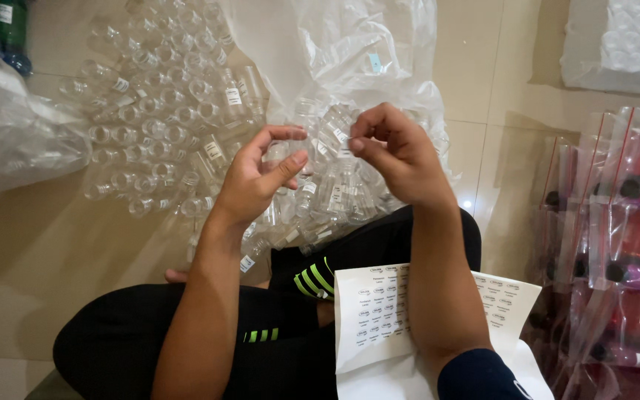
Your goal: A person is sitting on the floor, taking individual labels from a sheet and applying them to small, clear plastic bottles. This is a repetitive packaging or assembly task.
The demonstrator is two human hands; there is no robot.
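I sit cross-legged on a tiled floor in black trousers [187, 333]. My left hand [257, 178] is curled with forefinger above and thumb below, apparently around a small clear bottle [281, 150] that is hard to make out. My right hand [394, 152] is raised beside it, thumb and forefinger pinched together on what looks like a tiny white sticker. The two hands are a few centimetres apart above a heap of small clear bottles [320, 185] in a clear plastic bag. A white sheet of oval stickers [375, 311] lies on my right thigh under my right forearm.
More small clear bottles [157, 111], some labelled, lie on the floor at the upper left. A crumpled plastic bag [16, 133] is at the left. Zip bags with red and purple filled bottles [631, 244] stand at the right. White bubble wrap [624, 41] lies at the top right.
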